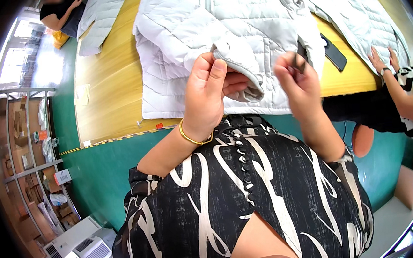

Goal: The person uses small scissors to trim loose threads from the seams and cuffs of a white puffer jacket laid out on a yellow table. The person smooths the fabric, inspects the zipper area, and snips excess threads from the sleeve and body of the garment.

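Observation:
A pale grey quilted puffer jacket (179,94) lies spread on the table before me. My left hand (206,87) is closed on the end of its sleeve (242,60), thumb on top and fingers inside the cuff, which is lifted toward me. To the right, my right hand (300,83) is raised over the jacket, apart from the cuff. It is closed round a small dark tool (300,63) that looks like thread snips; motion blur and the fingers hide most of it.
The yellow wooden table (110,83) has striped tape along its near edge. A black phone (335,53) lies right of the jacket. Another pale jacket (352,13) lies under a co-worker's hands (379,59) at right. A third jacket (103,20) and another person (64,14) are at far left.

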Action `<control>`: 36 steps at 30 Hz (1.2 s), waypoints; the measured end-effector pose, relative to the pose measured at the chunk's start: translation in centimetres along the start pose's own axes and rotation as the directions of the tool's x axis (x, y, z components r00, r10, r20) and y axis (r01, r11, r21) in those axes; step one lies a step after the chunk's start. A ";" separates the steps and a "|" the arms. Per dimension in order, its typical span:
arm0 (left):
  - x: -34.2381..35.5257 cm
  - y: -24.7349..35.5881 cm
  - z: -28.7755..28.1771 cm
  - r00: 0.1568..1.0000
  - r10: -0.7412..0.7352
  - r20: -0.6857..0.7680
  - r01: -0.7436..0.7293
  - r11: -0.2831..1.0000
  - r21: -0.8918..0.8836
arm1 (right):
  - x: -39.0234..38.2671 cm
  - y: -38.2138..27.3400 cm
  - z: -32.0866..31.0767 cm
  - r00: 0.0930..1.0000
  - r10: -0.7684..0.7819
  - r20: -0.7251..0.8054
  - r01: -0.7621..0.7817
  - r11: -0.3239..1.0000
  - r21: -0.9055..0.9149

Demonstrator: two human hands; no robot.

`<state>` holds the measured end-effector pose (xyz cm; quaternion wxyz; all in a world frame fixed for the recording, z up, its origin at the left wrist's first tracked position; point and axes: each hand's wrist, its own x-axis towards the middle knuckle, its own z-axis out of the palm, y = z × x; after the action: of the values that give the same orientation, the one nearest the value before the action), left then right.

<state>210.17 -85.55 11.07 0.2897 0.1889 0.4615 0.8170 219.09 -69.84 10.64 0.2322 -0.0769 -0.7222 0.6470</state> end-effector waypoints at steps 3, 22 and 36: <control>0.0 0.3 -0.4 1.000 0.003 -0.025 -0.004 0.999 -0.053 | -2.7 1.0 -5.0 0.954 0.179 0.242 -0.164 0.983 -0.080; 0.2 -0.9 0.6 0.999 0.021 0.048 -0.029 0.985 0.169 | 0.4 -0.2 0.8 0.990 -0.111 0.081 0.118 0.990 -0.082; -16.1 16.0 -35.1 0.271 0.860 -0.434 0.163 0.403 0.901 | -8.9 18.1 -14.2 0.752 0.133 -0.646 -0.331 0.923 -0.195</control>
<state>197.39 -125.12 6.60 -0.3748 -0.0569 0.7879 0.4852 229.69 -57.97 -8.20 0.3594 -0.4096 -0.6784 0.4928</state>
